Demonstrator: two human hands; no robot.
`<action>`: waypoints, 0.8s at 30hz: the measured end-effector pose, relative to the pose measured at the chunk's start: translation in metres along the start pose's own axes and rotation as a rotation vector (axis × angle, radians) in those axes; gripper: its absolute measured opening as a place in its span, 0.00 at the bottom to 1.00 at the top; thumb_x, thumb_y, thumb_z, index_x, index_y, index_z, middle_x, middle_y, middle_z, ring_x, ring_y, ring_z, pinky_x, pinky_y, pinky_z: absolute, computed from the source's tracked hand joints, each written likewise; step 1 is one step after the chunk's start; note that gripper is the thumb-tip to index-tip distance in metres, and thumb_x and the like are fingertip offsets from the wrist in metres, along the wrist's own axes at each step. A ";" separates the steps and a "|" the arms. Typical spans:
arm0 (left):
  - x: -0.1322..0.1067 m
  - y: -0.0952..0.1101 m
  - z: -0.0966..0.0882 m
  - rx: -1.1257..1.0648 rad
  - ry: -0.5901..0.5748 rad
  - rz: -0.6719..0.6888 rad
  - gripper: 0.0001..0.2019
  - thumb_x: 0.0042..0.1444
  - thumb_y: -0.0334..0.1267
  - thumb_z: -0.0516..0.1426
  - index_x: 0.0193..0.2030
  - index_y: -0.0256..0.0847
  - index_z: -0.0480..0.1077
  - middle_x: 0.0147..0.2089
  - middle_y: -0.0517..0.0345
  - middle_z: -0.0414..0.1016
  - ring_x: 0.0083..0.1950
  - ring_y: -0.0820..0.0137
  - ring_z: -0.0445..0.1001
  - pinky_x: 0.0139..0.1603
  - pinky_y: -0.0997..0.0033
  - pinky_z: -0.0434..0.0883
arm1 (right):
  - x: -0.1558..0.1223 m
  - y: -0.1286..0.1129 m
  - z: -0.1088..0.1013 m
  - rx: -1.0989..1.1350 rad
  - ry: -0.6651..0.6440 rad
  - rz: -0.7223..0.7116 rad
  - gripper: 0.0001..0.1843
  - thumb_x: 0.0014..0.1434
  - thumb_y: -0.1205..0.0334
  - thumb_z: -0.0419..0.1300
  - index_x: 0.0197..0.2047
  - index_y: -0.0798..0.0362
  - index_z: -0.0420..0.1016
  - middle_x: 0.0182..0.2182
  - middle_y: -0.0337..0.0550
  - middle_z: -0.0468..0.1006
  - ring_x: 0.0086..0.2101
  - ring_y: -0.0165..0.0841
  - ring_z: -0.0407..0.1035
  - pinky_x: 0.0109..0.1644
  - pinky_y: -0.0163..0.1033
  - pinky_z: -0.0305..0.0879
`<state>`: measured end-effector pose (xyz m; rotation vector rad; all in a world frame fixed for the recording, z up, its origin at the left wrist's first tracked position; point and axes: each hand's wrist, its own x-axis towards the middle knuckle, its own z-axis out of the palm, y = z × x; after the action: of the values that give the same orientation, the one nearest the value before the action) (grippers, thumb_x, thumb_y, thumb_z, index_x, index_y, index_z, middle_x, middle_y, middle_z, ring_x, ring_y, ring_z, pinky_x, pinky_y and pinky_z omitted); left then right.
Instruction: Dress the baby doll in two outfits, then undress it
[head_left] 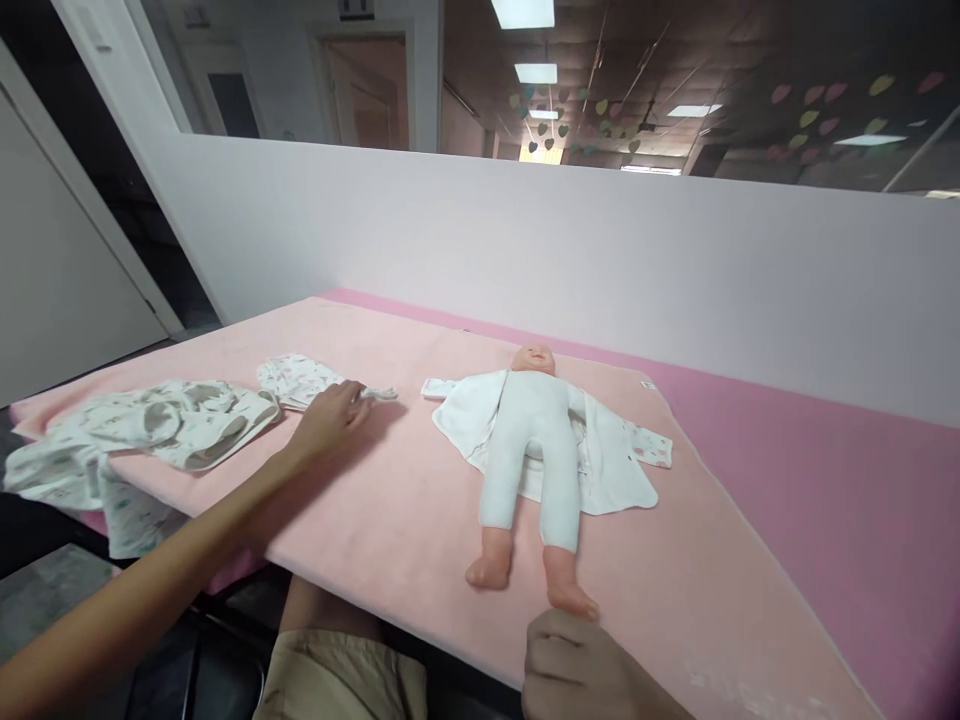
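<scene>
Currently left arm stretched over table (pixel 397 530) near edge; left hand (pixel 330 420) palm down, fingertips on small printed garment (pixel 298 380) toward left edge, pinch unclear. Right hand (pixel 585 668) clenched at near edge, knuckles beside doll (pixel 531 440) foot.

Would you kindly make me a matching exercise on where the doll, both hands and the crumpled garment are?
1. doll
2. left hand
3. right hand
4. crumpled garment

A. draped over the left edge of the pink blanket
B. fingertips at the small patterned cloth
C. lying on the open white garment
D. just below the doll's foot

Pairs: 1-C, 2-B, 3-D, 4-A
</scene>
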<state>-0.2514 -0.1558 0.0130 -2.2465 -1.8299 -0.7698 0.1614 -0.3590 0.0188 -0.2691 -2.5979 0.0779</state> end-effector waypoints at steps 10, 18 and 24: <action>-0.010 0.126 -0.150 -0.732 0.602 0.214 0.18 0.67 0.56 0.59 0.35 0.44 0.69 0.31 0.60 0.68 0.34 0.68 0.65 0.35 0.65 0.62 | 0.086 -0.033 -0.075 0.003 0.438 0.436 0.24 0.70 0.67 0.59 0.66 0.44 0.62 0.56 0.50 0.74 0.55 0.44 0.71 0.59 0.54 0.71; -0.056 0.243 -0.228 -1.019 0.477 0.414 0.15 0.67 0.52 0.62 0.38 0.43 0.72 0.34 0.60 0.73 0.35 0.71 0.71 0.35 0.69 0.70 | 0.161 -0.060 -0.149 -0.093 0.656 0.352 0.29 0.70 0.52 0.66 0.68 0.40 0.60 0.52 0.43 0.73 0.47 0.39 0.73 0.50 0.50 0.76; -0.031 0.262 -0.210 -1.167 0.346 0.390 0.15 0.67 0.54 0.63 0.42 0.44 0.71 0.33 0.60 0.76 0.31 0.70 0.75 0.29 0.71 0.71 | 0.147 -0.031 -0.180 -0.146 0.602 0.313 0.17 0.68 0.49 0.67 0.56 0.43 0.73 0.47 0.40 0.75 0.43 0.35 0.72 0.46 0.44 0.75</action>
<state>-0.0696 -0.3363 0.2326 -2.5716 -0.7315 -2.3408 0.1233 -0.3589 0.2499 -0.6434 -1.9499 -0.0735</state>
